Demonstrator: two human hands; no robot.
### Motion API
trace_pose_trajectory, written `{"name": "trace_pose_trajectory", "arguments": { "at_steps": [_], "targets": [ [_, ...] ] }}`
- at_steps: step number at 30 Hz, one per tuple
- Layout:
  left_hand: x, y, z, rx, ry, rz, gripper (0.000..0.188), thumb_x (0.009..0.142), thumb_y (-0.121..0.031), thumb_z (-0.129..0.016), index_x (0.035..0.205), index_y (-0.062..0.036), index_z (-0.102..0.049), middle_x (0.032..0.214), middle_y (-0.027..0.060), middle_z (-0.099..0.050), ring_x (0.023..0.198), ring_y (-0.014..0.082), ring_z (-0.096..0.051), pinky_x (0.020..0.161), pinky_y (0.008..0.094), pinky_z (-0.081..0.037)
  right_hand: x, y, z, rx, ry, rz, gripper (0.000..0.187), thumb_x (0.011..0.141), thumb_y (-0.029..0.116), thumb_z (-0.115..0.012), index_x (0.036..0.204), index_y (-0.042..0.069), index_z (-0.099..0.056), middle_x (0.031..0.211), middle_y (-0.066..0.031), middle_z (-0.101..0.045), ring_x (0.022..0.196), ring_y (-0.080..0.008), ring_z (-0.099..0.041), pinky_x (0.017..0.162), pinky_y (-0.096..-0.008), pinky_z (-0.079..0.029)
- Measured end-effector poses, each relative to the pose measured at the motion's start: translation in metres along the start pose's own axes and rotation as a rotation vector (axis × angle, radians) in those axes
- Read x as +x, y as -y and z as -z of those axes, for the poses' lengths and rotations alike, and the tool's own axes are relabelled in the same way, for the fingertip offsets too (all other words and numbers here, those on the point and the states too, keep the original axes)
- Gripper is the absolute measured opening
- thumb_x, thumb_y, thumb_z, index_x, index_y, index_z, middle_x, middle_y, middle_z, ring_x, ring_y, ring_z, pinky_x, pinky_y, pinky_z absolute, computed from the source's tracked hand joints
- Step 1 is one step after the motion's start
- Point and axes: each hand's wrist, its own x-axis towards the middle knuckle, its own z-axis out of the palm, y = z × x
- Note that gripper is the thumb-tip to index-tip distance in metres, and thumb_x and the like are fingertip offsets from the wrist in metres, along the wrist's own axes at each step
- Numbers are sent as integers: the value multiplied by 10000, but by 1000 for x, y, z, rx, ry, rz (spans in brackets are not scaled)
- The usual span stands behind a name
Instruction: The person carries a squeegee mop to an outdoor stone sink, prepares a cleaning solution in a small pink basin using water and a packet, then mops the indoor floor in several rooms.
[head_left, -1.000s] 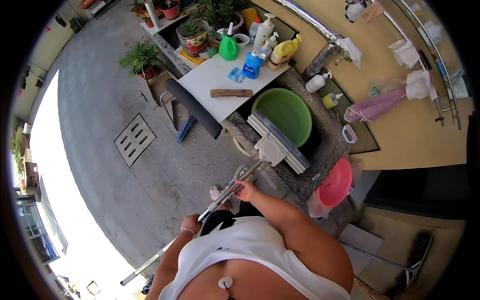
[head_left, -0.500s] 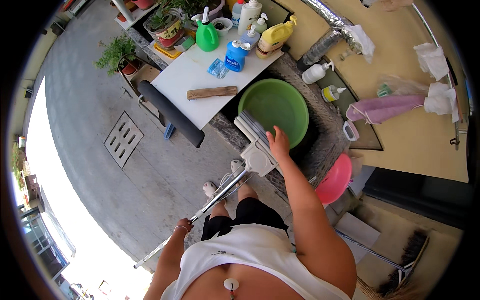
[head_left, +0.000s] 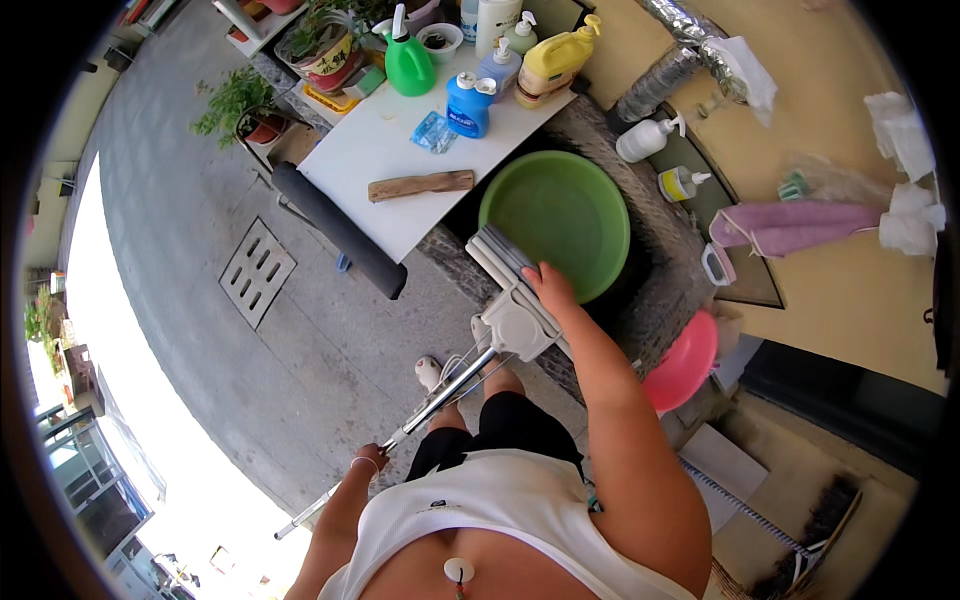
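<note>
A sponge mop (head_left: 521,318) with a pale head and grey sponge lies slantwise before me, its head at the near edge of a green basin (head_left: 603,264). My left hand (head_left: 371,456) is closed round its silver handle, low at the left. With bent fingers, my right hand (head_left: 553,289) grips the end of the mop head beside the basin's rim; part of the grip is hidden. The basin holds water and sits in a dark stone sink (head_left: 672,262).
A white tabletop (head_left: 350,158) carries a wooden piece (head_left: 420,185), a blue bottle (head_left: 468,106), a green spray bottle (head_left: 409,68) and a yellow jug (head_left: 556,62). A black padded bar (head_left: 338,232) juts out at its left. A pink basin (head_left: 684,365) stands right of the sink.
My right hand has come down from its raised pose onto the mop head and now grips it. My left hand stays on the handle. The whole view has shifted slightly.
</note>
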Motion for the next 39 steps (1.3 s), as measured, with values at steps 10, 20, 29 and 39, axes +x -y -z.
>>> {"name": "trace_pose_trajectory", "arguments": {
  "at_steps": [10,20,29,39],
  "targets": [
    [62,-29,1,81,141,-17,503,728,-529,-601,946,-78,-647,886,163,-646,832,327,-610,749,405,-476,-50,-50,24,396,2,-128,640,819,436,-578,1253,-11,-433,1217,-198,-505,1137,-288,-484,948,-364,-370],
    [82,-78,18,-282,-175,-62,601,766,-497,-588,1140,-30,-531,1123,208,-558,1014,339,-550,864,402,-429,-81,-11,19,27,-227,-54,489,684,267,-652,1099,29,-548,1037,-175,-587,984,-322,-548,835,-378,-440],
    [92,-41,-7,-271,-114,-233,475,792,-429,-587,1014,-9,-589,885,139,-633,675,216,-633,660,345,-498,-100,16,20,-7,-307,-42,470,638,277,-648,1046,50,-586,995,-156,-600,945,-314,-559,818,-391,-447],
    [78,-22,41,206,-186,-618,272,842,-308,-514,866,-48,-590,837,84,-628,651,194,-618,571,301,-493,-113,31,24,-121,-137,12,588,679,287,-631,1202,53,-498,1164,-164,-544,1058,-299,-524,886,-370,-423]
  ]
}}
